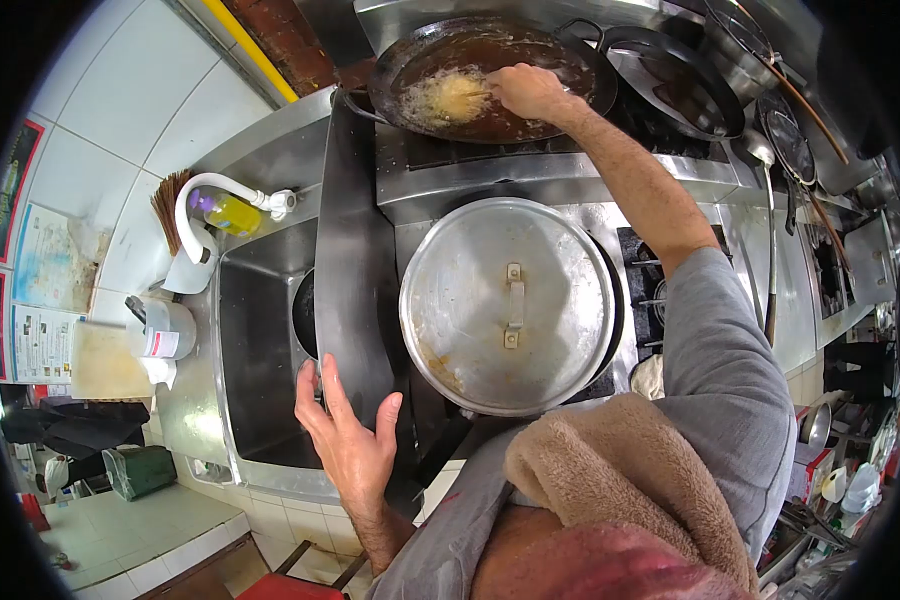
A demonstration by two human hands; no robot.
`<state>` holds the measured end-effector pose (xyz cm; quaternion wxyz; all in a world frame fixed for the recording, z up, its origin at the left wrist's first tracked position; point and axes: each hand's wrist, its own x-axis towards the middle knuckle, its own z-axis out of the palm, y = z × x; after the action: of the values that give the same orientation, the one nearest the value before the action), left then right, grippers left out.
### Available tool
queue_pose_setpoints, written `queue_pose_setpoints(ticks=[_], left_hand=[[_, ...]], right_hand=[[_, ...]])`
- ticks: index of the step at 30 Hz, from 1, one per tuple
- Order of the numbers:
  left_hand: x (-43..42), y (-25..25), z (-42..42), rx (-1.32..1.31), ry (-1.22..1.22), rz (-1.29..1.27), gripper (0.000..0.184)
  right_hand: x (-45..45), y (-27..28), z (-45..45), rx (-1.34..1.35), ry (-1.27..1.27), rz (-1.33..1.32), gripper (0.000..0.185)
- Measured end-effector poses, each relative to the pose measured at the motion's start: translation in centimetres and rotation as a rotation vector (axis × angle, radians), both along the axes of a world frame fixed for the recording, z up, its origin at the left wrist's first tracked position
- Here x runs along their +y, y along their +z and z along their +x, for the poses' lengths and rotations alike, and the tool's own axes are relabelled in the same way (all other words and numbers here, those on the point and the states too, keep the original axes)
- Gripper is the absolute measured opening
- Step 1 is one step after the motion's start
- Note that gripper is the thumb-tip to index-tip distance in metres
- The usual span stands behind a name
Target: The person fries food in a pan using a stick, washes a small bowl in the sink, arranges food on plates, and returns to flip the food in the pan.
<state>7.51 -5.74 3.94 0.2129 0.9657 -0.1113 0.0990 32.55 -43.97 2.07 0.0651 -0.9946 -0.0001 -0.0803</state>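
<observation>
My right hand (530, 92) reaches over a large dark wok (595, 85) of brown oil. Its fingers are closed around what looks like a thin light-brown stick (478, 94), whose far end meets pale yellow food (452, 97) bubbling in foam. Whether it is one stick or a pair, I cannot tell. My left hand (352, 440) is held up with fingers apart and nothing in it, near the metal divider (355, 300) beside the sink (260, 320). Between the arms stands a wide pot covered by a dented metal lid (470, 300) with a strap handle.
A second dark pan (675, 85) sits right of the wok. Further right lies a long-handled ladle (762, 165), near strainers (792, 145). Behind the sink are a white faucet (215, 182), a bottle of yellow liquid (230, 215) and a brush (170, 205). A plastic tub (168, 328) stands left.
</observation>
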Motion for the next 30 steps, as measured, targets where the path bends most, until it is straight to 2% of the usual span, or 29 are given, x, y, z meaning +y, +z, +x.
queue_pose_setpoints(ticks=[7, 9, 10, 15, 17, 30], left_hand=[[0.0, 0.0, 0.0, -0.007, -0.006, 0.011, 0.076], [0.0, 0.0, 0.0, -0.013, -0.009, 0.017, 0.076], [0.0, -0.1, 0.0, -0.014, -0.007, 0.02, 0.076], [-0.1, 0.0, -0.1, -0.022, -0.013, 0.015, 0.077], [-0.2, 0.0, -0.1, -0.013, -0.005, 0.02, 0.077], [-0.1, -0.1, 0.0, -0.023, -0.019, 0.039, 0.076]], right_hand=[[-2.0, 1.9, -3.2, 0.036, 0.053, 0.057, 0.017], [-2.6, 2.1, -4.2, 0.148, 0.092, 0.074, 0.016], [-2.9, 1.8, -4.8, 0.077, 0.12, 0.081, 0.015], [-5.2, 2.1, -6.7, 0.073, 0.11, 0.118, 0.014], [-6.2, 2.5, -7.4, 0.114, 0.111, 0.058, 0.013], [-12.6, 3.8, -9.0, 0.079, -0.126, -0.128, 0.013]])
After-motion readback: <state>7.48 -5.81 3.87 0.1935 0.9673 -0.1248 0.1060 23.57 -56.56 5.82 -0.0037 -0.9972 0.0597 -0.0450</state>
